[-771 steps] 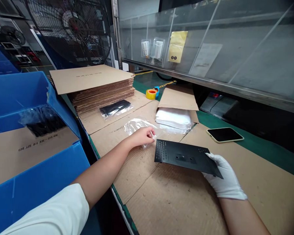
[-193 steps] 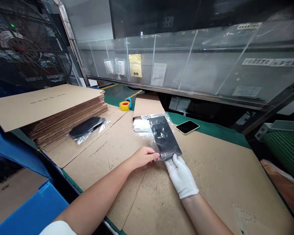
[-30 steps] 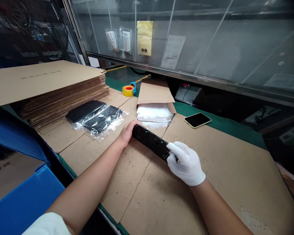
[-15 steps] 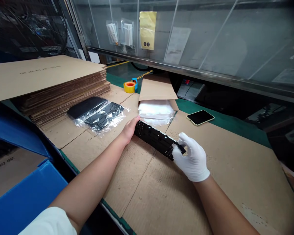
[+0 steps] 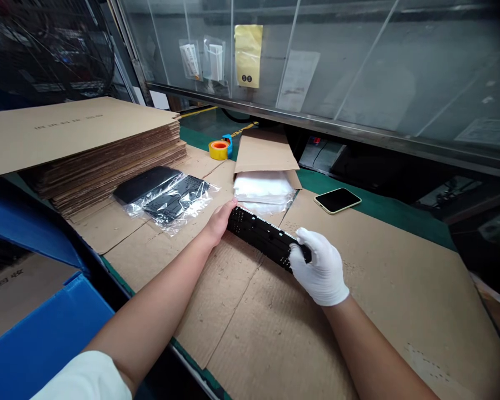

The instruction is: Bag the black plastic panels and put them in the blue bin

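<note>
A long black panel [image 5: 260,236] with small holes and light spots along its edges is held at a slant above the cardboard-covered table [image 5: 241,333]. My bare left hand [image 5: 221,222] grips its far left end. At the right end, my right hand [image 5: 319,266], in a white glove, has thumb and fingers closed round the panel's edge. Just behind the panel lies a stack of white bags [image 5: 263,189], partly inside a cardboard sleeve [image 5: 266,151]. Left of my left hand, black pieces in clear plastic [image 5: 170,194] lie on the table.
A tall stack of cardboard sheets [image 5: 120,150] stands at the left, above a blue bin [image 5: 45,328]. Yellow tape [image 5: 219,150] sits behind the plastic-wrapped pieces. A phone [image 5: 338,200] lies at the right. A metal-edged clear screen [image 5: 350,66] spans the back.
My right hand has moved slightly left along the panel and closed on its right end, where its fingers were looser before. My left hand keeps its hold.
</note>
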Motion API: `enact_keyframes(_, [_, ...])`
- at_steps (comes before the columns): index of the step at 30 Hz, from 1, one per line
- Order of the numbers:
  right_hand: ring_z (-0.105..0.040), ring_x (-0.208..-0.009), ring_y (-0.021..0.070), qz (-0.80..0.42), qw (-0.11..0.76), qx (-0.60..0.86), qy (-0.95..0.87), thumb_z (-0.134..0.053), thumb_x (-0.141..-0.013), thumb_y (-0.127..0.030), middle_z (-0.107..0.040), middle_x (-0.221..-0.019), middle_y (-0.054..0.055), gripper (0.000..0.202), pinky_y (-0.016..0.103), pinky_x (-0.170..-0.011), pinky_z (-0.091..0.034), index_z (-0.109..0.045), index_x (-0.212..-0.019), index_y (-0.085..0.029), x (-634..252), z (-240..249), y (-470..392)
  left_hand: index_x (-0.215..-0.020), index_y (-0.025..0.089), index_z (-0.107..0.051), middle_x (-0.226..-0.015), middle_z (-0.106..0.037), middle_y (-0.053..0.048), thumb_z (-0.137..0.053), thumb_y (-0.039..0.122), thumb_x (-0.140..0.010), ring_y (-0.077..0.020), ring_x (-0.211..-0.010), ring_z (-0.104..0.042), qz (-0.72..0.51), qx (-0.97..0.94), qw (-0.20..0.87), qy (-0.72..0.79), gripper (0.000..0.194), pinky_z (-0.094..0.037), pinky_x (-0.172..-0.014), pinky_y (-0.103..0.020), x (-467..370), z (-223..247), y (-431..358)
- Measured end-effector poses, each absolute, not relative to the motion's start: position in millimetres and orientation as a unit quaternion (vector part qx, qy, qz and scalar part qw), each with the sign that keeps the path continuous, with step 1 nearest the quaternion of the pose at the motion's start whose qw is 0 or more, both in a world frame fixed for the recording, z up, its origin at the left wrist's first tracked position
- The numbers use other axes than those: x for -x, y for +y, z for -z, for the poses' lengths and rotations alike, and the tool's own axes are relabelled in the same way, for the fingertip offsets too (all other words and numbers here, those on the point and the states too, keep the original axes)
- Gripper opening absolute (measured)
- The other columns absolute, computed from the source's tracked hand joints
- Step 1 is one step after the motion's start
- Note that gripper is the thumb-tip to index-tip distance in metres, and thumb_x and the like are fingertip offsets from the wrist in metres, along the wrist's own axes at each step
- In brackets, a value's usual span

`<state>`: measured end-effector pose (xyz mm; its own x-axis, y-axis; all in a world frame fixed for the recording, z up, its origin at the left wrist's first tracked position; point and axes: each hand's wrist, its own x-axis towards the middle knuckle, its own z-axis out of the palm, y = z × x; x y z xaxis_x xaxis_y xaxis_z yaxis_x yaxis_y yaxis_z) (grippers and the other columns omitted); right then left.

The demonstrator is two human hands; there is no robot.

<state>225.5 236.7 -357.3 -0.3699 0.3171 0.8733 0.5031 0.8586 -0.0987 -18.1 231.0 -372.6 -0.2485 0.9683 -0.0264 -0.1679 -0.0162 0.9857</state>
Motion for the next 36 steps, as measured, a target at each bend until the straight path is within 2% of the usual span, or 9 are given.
enact_keyframes(13, [-0.060, -0.063, 0.0152, 0.074, 0.513, 0.284, -0.806, -0.060, -0.076, -0.008, -0.061, -0.076, 0.000, 0.050, 0.027, -0.060, -0.052, -0.048, -0.122, -0.024, -229, 363, 236, -0.087, 0.013, -0.072, -0.076, -0.071, -0.006, -0.049, 0.064, -0.081, -0.0242, -0.078, -0.065, -0.597, -0.380, 0.487, 0.511, 0.056, -0.047, -0.084, -0.034, 21, 378, 233])
enact_keyframes(19, [-0.060, -0.064, 0.0150, 0.038, 0.511, 0.289, -0.809, -0.059, -0.077, -0.008, -0.062, -0.077, 0.000, 0.053, 0.027, -0.061, -0.052, -0.048, -0.126, -0.026, -229, 361, 235, -0.084, 0.014, -0.072, -0.075, -0.071, -0.005, -0.050, 0.064, -0.081, -0.0223, -0.073, -0.064, -0.609, -0.371, 0.492, 0.500, 0.054, -0.048, -0.083, -0.034, 16, 375, 231])
enact_keyframes(26, [-0.065, -0.081, 0.0164, -0.029, 0.524, 0.266, -0.809, -0.057, -0.077, -0.004, -0.067, -0.093, 0.003, 0.043, 0.030, -0.075, -0.055, -0.056, -0.113, -0.027, -225, 362, 236, -0.083, 0.013, -0.073, -0.075, -0.071, -0.007, -0.047, 0.062, -0.080, -0.0226, -0.072, -0.064, -0.596, -0.368, 0.502, 0.507, 0.056, -0.049, -0.076, -0.033, 12, 366, 229])
enact_keyframes(32, [-0.062, -0.074, 0.0151, -0.014, 0.526, 0.259, -0.810, -0.058, -0.074, -0.003, -0.063, -0.086, 0.001, 0.035, 0.028, -0.067, -0.053, -0.057, -0.102, -0.025, -227, 360, 237, -0.079, 0.015, -0.073, -0.074, -0.071, -0.005, -0.048, 0.061, -0.080, -0.0219, -0.072, -0.064, -0.606, -0.370, 0.487, 0.508, 0.052, -0.049, -0.071, -0.031, 11, 365, 228])
enact_keyframes(36, [-0.060, -0.068, 0.0142, -0.023, 0.529, 0.291, -0.797, -0.060, -0.075, -0.008, -0.060, -0.079, 0.000, 0.023, 0.027, -0.064, -0.050, -0.055, -0.091, -0.023, -228, 364, 236, -0.081, 0.015, -0.074, -0.074, -0.071, -0.005, -0.046, 0.061, -0.080, -0.0221, -0.072, -0.064, -0.599, -0.372, 0.483, 0.519, 0.054, -0.049, -0.070, -0.031, 13, 367, 229])
